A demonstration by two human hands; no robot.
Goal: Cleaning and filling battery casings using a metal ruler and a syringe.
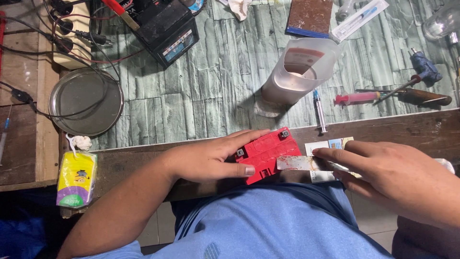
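Green tile-patterned sheeting covers the workbench [201, 91], with a plastic jug [299, 72], a pink syringe [357, 98] and a black battery [165, 26] behind. At the wooden front edge my left hand [211, 158] clasps the small red battery [266, 153], thumb along its near side, fingers over the top. My right hand [388, 170] pinches a worn flat blade [302, 163] whose tip touches the casing's right edge. I judge steady bracing and a shallow blade angle matter most here.

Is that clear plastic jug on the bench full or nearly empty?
Nearly empty: the plastic jug stands upright, with only a shallow layer of liquid visible at its bottom.
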